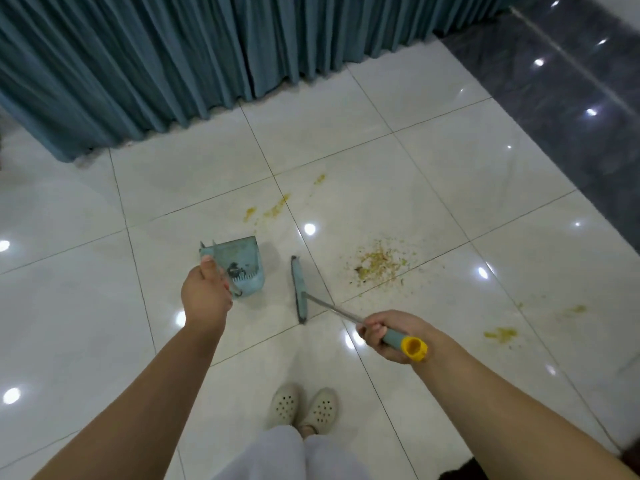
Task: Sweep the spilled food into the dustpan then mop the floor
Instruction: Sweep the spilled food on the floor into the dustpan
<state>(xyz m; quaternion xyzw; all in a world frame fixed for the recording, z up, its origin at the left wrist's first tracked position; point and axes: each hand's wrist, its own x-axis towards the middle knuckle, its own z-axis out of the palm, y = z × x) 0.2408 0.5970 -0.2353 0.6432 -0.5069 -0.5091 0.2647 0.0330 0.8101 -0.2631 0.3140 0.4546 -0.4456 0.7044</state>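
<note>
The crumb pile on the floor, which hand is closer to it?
Right. The right hand, gripping the broom handle, is just below the crumb pile. The left hand is farther left, holding the dustpan.

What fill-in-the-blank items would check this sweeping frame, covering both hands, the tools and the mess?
1. The left hand holds the handle of the ____.
2. The right hand grips the broom by its handle, whose end cap is ____.
3. The biggest heap of crumbs lies on the floor to the ____ of the broom head.
4. Behind the dustpan hangs a pleated ____.

Missing words: dustpan; yellow; right; curtain
</note>
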